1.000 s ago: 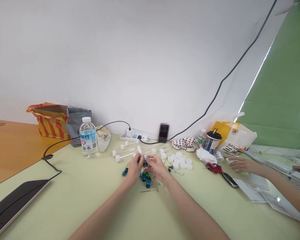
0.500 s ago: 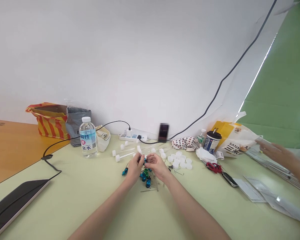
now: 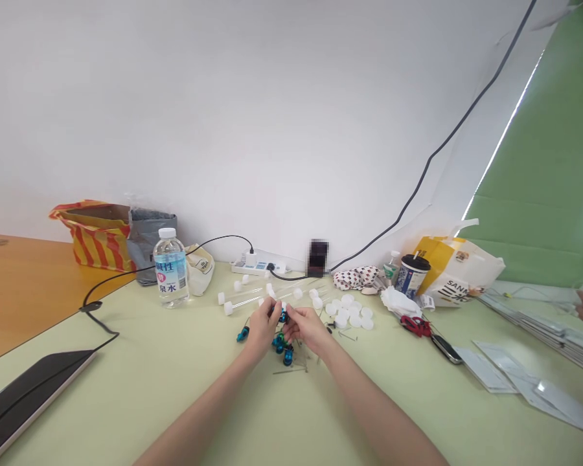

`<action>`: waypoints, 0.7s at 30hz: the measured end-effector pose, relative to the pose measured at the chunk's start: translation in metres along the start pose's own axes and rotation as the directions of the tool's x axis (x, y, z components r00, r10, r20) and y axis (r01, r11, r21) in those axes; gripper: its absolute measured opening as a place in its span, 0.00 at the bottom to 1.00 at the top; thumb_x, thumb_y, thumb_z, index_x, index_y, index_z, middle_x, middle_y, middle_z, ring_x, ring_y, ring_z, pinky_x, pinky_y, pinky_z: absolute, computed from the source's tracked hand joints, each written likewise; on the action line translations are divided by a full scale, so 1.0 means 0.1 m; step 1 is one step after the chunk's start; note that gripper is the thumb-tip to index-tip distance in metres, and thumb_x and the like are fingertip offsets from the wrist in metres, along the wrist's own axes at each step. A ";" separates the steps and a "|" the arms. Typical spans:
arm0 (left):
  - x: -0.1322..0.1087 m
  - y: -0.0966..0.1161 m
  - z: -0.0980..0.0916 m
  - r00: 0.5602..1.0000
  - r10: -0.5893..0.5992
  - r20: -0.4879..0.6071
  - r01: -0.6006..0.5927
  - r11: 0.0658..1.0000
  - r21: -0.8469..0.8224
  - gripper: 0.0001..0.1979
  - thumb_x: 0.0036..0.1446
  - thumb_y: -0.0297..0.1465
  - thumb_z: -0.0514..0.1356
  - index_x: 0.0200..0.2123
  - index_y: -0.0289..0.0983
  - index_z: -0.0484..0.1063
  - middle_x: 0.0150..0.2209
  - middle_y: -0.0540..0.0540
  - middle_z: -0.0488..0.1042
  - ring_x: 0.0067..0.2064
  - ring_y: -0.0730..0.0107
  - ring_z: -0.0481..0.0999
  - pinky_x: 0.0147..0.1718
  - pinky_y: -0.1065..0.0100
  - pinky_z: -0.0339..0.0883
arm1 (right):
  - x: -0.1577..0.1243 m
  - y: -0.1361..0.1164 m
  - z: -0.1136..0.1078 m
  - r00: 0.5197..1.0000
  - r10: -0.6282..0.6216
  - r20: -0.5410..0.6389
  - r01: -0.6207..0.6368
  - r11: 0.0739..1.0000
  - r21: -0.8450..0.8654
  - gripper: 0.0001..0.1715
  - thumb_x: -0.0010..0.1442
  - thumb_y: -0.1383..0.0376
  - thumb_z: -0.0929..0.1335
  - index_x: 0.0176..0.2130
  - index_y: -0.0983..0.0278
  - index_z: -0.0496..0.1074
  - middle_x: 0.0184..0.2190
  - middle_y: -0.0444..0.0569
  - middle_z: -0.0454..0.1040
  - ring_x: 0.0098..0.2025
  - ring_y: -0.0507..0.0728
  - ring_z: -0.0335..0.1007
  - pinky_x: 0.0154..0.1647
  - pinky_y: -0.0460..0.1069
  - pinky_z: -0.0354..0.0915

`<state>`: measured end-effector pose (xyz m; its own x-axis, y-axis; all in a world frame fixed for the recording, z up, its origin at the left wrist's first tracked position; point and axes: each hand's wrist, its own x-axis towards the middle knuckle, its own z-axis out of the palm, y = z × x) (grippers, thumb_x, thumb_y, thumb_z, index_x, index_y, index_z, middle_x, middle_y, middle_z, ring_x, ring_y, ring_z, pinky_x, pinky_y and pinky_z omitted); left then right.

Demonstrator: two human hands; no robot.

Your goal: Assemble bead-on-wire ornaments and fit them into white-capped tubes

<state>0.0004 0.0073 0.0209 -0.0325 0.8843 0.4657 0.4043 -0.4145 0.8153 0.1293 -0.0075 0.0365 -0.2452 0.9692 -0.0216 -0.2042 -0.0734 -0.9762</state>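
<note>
Two bare forearms (image 3: 208, 404) narrow into slender hands (image 3: 262, 329).

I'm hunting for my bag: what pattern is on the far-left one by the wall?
Red and yellow stripes on the bag, clearest in the head view.

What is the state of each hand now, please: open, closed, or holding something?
Left hand: closed, pinching a small blue part.
Right hand: closed, also on that part; the grip is partly hidden.
</note>
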 end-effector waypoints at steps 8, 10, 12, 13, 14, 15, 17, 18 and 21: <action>-0.01 0.03 -0.01 1.000 -0.001 -0.003 0.001 1.000 -0.017 0.15 0.54 0.41 0.49 0.22 0.39 0.57 0.16 0.55 0.58 0.20 0.74 0.59 0.21 0.72 0.54 | -0.01 0.01 0.01 1.000 -0.025 0.016 0.024 0.999 0.025 0.26 0.44 0.47 0.69 0.33 0.65 0.67 0.23 0.45 0.69 0.22 0.51 0.66 0.24 0.48 0.64; -0.01 0.03 -0.01 1.000 -0.004 -0.002 0.003 1.000 -0.018 0.15 0.54 0.41 0.49 0.22 0.39 0.57 0.16 0.55 0.59 0.20 0.75 0.59 0.21 0.72 0.54 | -0.01 0.00 0.02 0.999 -0.035 0.008 0.035 0.999 -0.014 0.26 0.43 0.47 0.70 0.29 0.66 0.67 0.21 0.44 0.68 0.21 0.51 0.65 0.22 0.47 0.63; -0.01 0.03 -0.01 1.000 -0.008 0.001 0.008 1.000 -0.027 0.15 0.55 0.41 0.49 0.21 0.39 0.56 0.16 0.55 0.58 0.20 0.75 0.58 0.21 0.72 0.54 | -0.01 -0.01 0.03 0.988 -0.149 -0.039 0.150 0.989 0.007 0.26 0.35 0.54 0.75 0.31 0.65 0.66 0.25 0.43 0.69 0.26 0.51 0.66 0.26 0.47 0.64; -0.01 0.03 -0.01 1.000 -0.008 0.004 0.008 0.999 -0.031 0.15 0.55 0.42 0.48 0.22 0.39 0.56 0.16 0.56 0.58 0.20 0.75 0.58 0.21 0.72 0.54 | -0.01 -0.01 0.03 0.981 -0.186 -0.061 0.188 0.982 0.028 0.29 0.32 0.57 0.77 0.33 0.63 0.66 0.27 0.43 0.69 0.28 0.51 0.67 0.28 0.46 0.65; 0.00 0.03 -0.01 1.000 -0.007 0.005 0.007 0.999 -0.032 0.15 0.55 0.42 0.48 0.22 0.39 0.56 0.16 0.56 0.57 0.19 0.75 0.58 0.21 0.72 0.54 | -0.01 -0.01 0.03 0.981 -0.184 -0.066 0.188 0.981 0.044 0.30 0.33 0.57 0.77 0.35 0.62 0.66 0.28 0.43 0.69 0.29 0.51 0.67 0.29 0.47 0.65; 0.00 0.02 -0.01 1.000 -0.005 0.007 0.005 0.999 -0.033 0.15 0.55 0.42 0.48 0.22 0.39 0.56 0.16 0.56 0.57 0.19 0.75 0.58 0.21 0.72 0.54 | -0.01 -0.01 0.03 0.988 -0.146 -0.054 0.149 0.988 0.045 0.28 0.36 0.54 0.75 0.35 0.63 0.66 0.27 0.43 0.69 0.28 0.51 0.67 0.27 0.47 0.65; 0.00 0.01 -0.01 1.000 -0.001 0.006 0.001 0.999 -0.032 0.15 0.55 0.42 0.49 0.22 0.39 0.56 0.17 0.56 0.57 0.20 0.75 0.58 0.21 0.72 0.54 | -0.01 -0.01 0.03 0.999 -0.041 -0.013 0.042 0.999 0.004 0.26 0.43 0.47 0.70 0.31 0.65 0.67 0.23 0.44 0.68 0.22 0.51 0.65 0.22 0.47 0.63; 0.00 0.00 -0.01 1.000 -0.001 0.001 0.001 1.000 -0.030 0.15 0.55 0.41 0.49 0.22 0.39 0.56 0.17 0.56 0.57 0.20 0.75 0.58 0.21 0.72 0.54 | -0.01 0.00 0.03 0.999 -0.032 -0.012 0.031 0.999 -0.014 0.26 0.44 0.46 0.69 0.29 0.66 0.67 0.21 0.44 0.68 0.21 0.50 0.64 0.21 0.47 0.62; 0.00 0.00 -0.01 1.000 -0.004 -0.017 0.004 1.000 -0.018 0.15 0.56 0.40 0.49 0.21 0.39 0.55 0.16 0.56 0.57 0.20 0.75 0.58 0.21 0.73 0.53 | 0.00 -0.01 0.04 0.976 -0.188 -0.112 0.190 0.982 0.007 0.27 0.34 0.55 0.76 0.32 0.63 0.66 0.26 0.43 0.69 0.27 0.50 0.67 0.27 0.45 0.64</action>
<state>-0.0003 0.0071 0.0209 -0.0501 0.8822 0.4682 0.3879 -0.4148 0.8231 0.1258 -0.0083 0.0379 -0.0944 0.9859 0.1381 -0.2536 0.1103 -0.9610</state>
